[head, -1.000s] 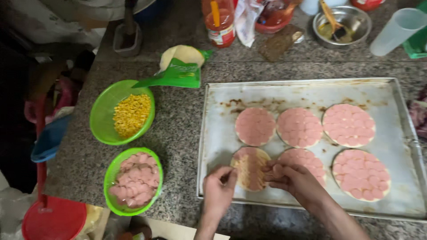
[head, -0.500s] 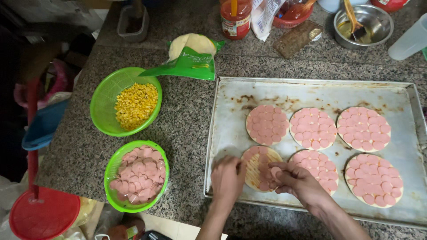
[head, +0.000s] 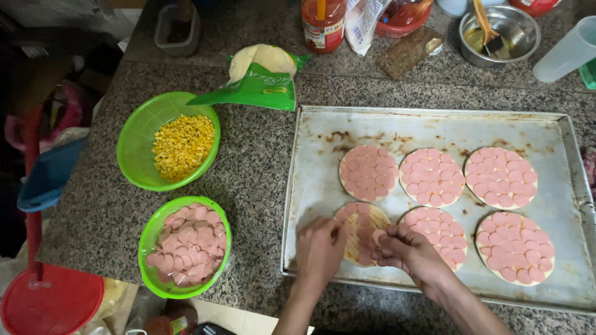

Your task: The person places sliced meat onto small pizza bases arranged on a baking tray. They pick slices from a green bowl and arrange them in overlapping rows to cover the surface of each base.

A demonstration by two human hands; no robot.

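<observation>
Pink sausage slices half-cover round flat dough base (head: 360, 232) at front-left corner of metal baking tray (head: 434, 127). My left hand (head: 320, 248) presses slices down, right hand (head: 406, 251) pinches one slice. Topping step underway, I reckon; next needs filling bare patch.

Worktop (head: 261, 167): we see speckled grey stone, polished smooth.
Baking tray (head: 434, 127): we see dull metal, stained brown in patches.
Colanders (head: 139, 139): we see glossy green plastic, perforated.
Sausage slices (head: 186, 245): we see smooth, moist pink.
Small bowl (head: 518, 25): we see shiny steel.
Pouch (head: 257, 90): we see glossy green plastic film.
</observation>
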